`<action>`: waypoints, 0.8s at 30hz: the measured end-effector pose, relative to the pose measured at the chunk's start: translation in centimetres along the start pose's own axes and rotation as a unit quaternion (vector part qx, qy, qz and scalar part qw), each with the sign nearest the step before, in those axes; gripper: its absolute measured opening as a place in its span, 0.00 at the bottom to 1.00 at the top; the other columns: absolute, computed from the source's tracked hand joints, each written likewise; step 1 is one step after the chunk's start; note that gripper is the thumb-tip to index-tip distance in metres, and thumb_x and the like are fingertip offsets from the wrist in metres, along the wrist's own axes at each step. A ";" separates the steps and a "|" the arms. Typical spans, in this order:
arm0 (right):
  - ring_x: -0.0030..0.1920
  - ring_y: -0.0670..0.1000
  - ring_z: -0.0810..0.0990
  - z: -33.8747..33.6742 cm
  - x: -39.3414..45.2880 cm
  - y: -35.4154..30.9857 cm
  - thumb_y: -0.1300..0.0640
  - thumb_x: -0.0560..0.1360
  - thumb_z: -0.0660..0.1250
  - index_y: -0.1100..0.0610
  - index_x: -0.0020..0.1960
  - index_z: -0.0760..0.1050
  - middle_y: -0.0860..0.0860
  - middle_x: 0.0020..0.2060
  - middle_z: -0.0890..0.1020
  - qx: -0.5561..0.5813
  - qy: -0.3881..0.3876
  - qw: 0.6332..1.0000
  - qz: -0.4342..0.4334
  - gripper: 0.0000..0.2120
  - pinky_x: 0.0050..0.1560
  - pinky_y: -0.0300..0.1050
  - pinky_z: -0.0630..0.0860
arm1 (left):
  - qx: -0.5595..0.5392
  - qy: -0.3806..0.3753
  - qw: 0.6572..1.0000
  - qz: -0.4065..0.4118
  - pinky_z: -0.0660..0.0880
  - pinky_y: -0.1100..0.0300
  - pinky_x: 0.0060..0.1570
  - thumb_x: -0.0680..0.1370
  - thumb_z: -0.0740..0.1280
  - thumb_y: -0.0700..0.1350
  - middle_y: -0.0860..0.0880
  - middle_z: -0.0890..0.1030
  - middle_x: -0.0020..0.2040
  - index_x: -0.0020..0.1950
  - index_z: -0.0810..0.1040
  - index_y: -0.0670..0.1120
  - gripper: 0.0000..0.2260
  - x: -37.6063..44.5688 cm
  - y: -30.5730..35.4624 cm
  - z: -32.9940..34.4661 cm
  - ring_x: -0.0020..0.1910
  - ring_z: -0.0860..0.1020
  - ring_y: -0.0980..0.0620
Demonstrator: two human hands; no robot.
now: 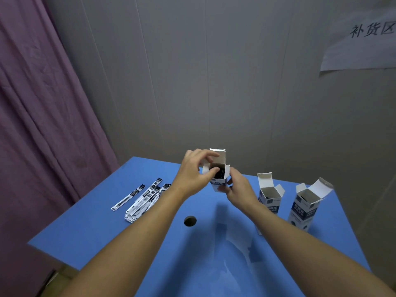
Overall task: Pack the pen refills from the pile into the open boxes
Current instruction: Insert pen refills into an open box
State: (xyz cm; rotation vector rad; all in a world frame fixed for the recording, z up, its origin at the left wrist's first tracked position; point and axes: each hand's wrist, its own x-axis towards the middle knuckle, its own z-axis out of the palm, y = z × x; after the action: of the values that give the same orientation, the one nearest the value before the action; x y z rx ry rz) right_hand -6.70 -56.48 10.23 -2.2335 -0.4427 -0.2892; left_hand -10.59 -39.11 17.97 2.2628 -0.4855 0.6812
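Note:
A small white and dark blue box (220,168) is held above the blue table, its top flaps up and dark refill ends showing inside. My left hand (194,175) curls its fingers over the box's open mouth and pinches the left side flap. My right hand (237,187) grips the box's lower right side. A pile of packaged pen refills (145,200) lies on the table at the left, one packet (128,197) apart from it. Two more open boxes (269,192) (304,207) stand upright at the right.
The blue table (102,228) has a round hole (190,221) near its middle. A grey wall stands behind, with a purple curtain (42,125) at the left and a paper sign (362,41) at the upper right.

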 end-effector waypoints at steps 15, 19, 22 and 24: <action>0.58 0.57 0.78 1.3 -1.6 3.8 0.58 0.69 0.76 0.56 0.59 0.69 0.53 0.57 0.80 -0.070 -0.101 0.971 0.206 0.23 0.53 0.49 0.76 | 0.101 -0.094 0.988 -0.071 0.71 0.59 0.57 0.81 0.66 0.50 0.56 0.74 0.53 0.63 0.80 0.53 0.11 -3.9 -4.5 2.5 0.53 0.68 0.58; 0.62 0.58 0.77 1.5 -1.9 4.4 0.57 0.72 0.75 0.58 0.63 0.68 0.56 0.61 0.78 -0.089 -0.102 0.961 0.241 0.25 0.59 0.50 0.75 | 0.148 -0.155 0.970 -0.114 0.73 0.55 0.59 0.82 0.64 0.49 0.54 0.76 0.57 0.65 0.79 0.53 0.12 -6.1 -6.4 2.8 0.57 0.72 0.53; 0.61 0.59 0.77 1.3 -1.8 4.2 0.56 0.74 0.73 0.60 0.63 0.67 0.57 0.60 0.78 -0.104 -0.119 0.953 0.259 0.23 0.55 0.49 0.75 | 0.179 -0.185 0.954 -0.152 0.74 0.54 0.59 0.82 0.63 0.49 0.54 0.76 0.59 0.66 0.77 0.53 0.13 -7.1 -7.5 2.4 0.60 0.73 0.54; 0.59 0.59 0.78 1.2 -1.9 3.8 0.55 0.74 0.73 0.61 0.61 0.68 0.57 0.58 0.77 -0.120 -0.136 0.943 0.279 0.21 0.50 0.47 0.75 | 0.200 -0.186 0.947 -0.172 0.74 0.54 0.60 0.82 0.63 0.49 0.54 0.76 0.61 0.67 0.77 0.53 0.14 -7.5 -8.3 2.1 0.62 0.73 0.54</action>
State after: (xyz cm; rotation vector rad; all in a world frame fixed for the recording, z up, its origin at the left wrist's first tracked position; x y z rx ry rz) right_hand -6.80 -58.32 6.19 -2.5378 0.1063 0.2828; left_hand -11.55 -33.96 7.92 2.7867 -0.1164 0.1795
